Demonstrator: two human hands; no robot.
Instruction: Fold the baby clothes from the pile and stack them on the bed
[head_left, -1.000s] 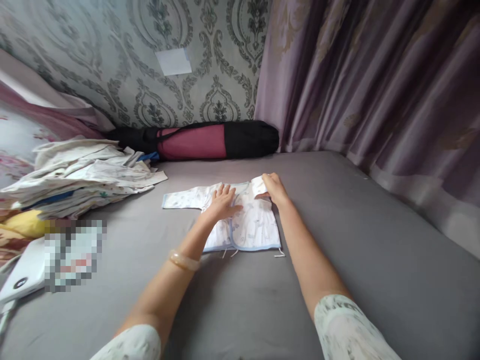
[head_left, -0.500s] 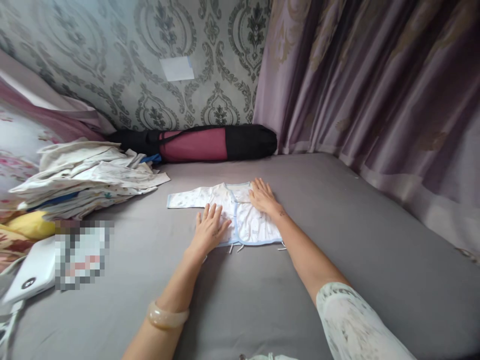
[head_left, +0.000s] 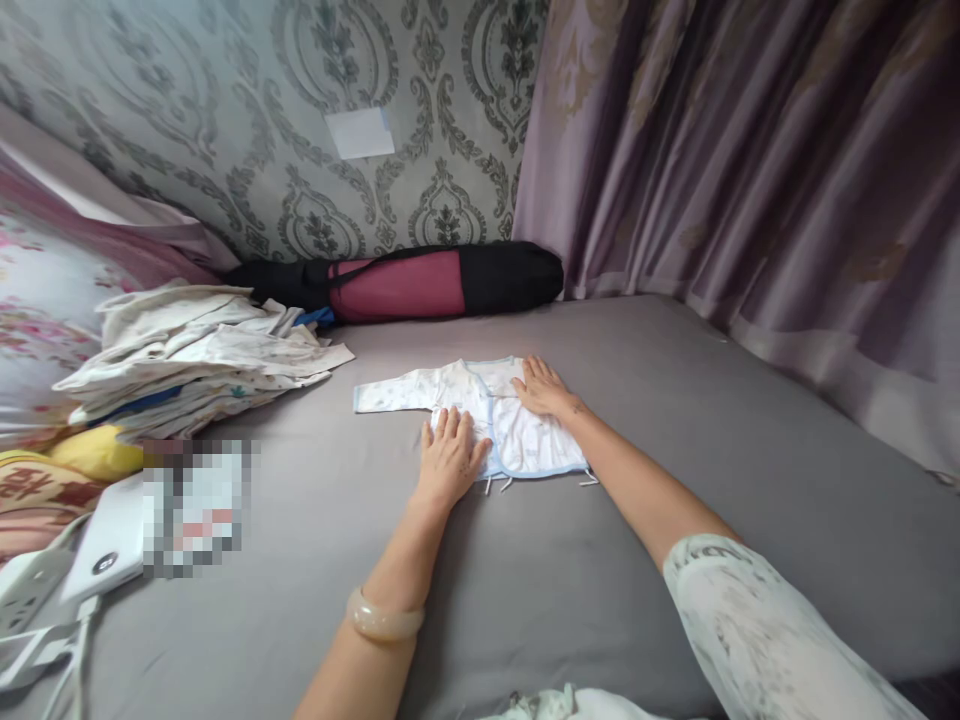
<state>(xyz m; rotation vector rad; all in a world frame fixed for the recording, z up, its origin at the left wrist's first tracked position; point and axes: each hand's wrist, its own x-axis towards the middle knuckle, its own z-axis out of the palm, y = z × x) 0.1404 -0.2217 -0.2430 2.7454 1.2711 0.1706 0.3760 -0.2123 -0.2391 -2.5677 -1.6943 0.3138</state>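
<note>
A small white baby shirt (head_left: 536, 440) with pale blue trim and a faint print lies flat on the grey bed sheet (head_left: 675, 600). Its left sleeve stretches out to the side, while the right sleeve is not seen sticking out. White ties show along the bottom hem. Pressed flat on the lower left of the shirt is my left hand (head_left: 452, 455), fingers spread. My right hand (head_left: 544, 385) rests palm down on the upper right shoulder area, fingers extended and close together. Neither hand grips the cloth.
A stack of folded light clothes (head_left: 202, 360) stands at the left. Nearer me are a white power bank (head_left: 116, 540) with cables, a blurred-out item (head_left: 206, 510) and a power strip (head_left: 34, 590). A black and maroon long bag (head_left: 405, 285) lies along the wall; purple curtains (head_left: 675, 150) hang at right.
The camera view has turned slightly left, so everything appears shifted rightward. My right hand has slid a little on the shirt's shoulder; my left hand stays about where it was on the shirt.
</note>
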